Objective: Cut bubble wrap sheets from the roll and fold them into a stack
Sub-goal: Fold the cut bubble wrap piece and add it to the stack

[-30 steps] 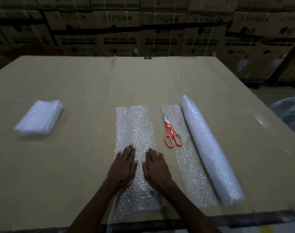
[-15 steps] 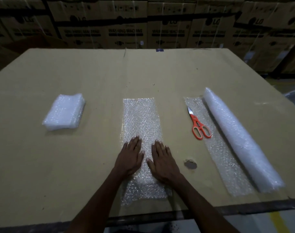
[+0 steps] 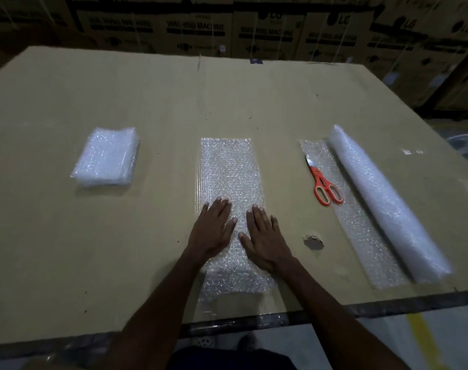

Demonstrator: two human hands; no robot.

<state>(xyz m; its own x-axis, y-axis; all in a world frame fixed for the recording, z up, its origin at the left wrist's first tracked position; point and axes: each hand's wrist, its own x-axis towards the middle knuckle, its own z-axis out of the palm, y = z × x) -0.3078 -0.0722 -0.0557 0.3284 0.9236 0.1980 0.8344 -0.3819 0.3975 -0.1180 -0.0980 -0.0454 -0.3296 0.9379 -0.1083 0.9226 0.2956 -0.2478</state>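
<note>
Neither grip holds anything: the left hand (image 3: pixel 212 231) and right hand (image 3: pixel 264 240) lie flat, fingers straight, side by side on the near half of a cut bubble wrap sheet (image 3: pixel 228 172) spread lengthwise in the middle of the cardboard-covered counter (image 3: pixel 67 249). Well to the left sits the folded stack (image 3: pixel 106 157). To the right, orange-handled scissors (image 3: pixel 324 184) rest on the unrolled strip (image 3: pixel 361 228) beside the roll (image 3: pixel 387 206). A torn hole (image 3: pixel 313 242) marks the cardboard near the right hand.

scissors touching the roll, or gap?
Apart. The head view shows the scissors lying on the unrolled sheet, with a strip of that sheet visible between their handles and the roll.
</note>
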